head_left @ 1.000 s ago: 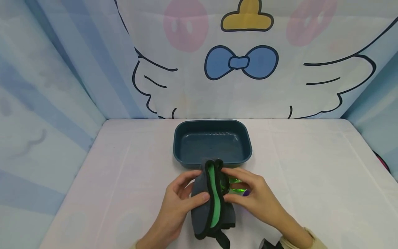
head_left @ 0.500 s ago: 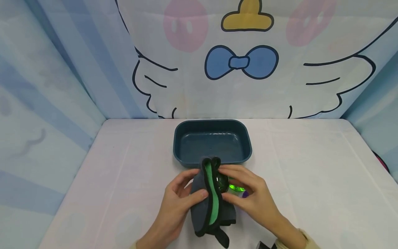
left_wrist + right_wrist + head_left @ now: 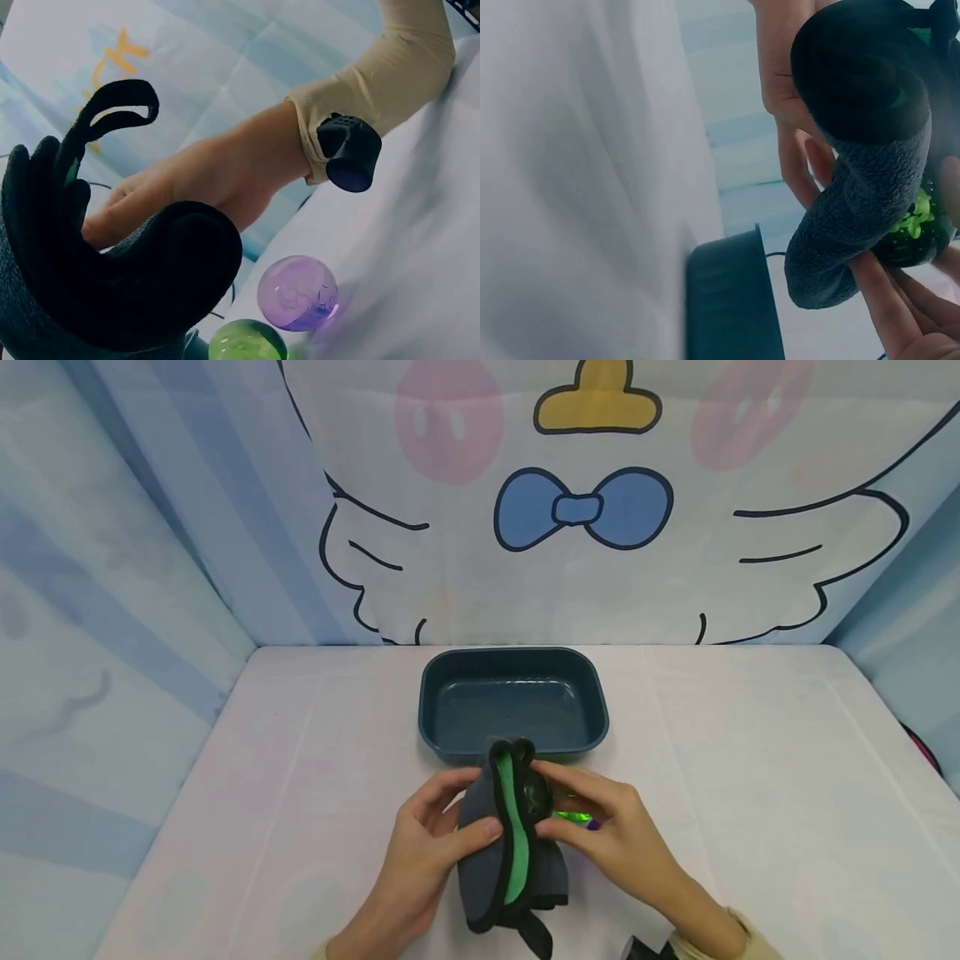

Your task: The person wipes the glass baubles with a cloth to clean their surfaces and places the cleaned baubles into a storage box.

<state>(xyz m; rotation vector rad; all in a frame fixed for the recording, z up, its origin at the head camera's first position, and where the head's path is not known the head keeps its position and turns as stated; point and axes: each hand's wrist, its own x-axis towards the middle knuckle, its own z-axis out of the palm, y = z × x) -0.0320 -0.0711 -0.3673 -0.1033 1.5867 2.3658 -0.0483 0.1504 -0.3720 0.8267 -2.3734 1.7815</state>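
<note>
A folded dark grey towel (image 3: 480,860) with black edging, a green inner face and a hanging loop (image 3: 536,935) is held above the table. My left hand (image 3: 420,860) grips its left side, thumb in front and fingers behind. Against its right side sits a dark green see-through ball (image 3: 537,795); the right wrist view shows a bright green mark on this ball (image 3: 915,221). My right hand (image 3: 618,835) holds the ball between thumb and fingers, with fingertips touching the towel. In the left wrist view the towel (image 3: 135,285) hides most of the right fingers.
Behind the towel stands a dark blue plastic basin (image 3: 517,706). A purple see-through ball (image 3: 298,292) and a lighter green ball (image 3: 247,343) lie on the white tablecloth (image 3: 337,760). A black camera (image 3: 351,154) is strapped to the right wrist. Printed curtains (image 3: 577,593) enclose the table.
The towel and ball shift slightly to the left and then stay nearly in place. The right hand moves a little at the ball. Both hands keep their hold.
</note>
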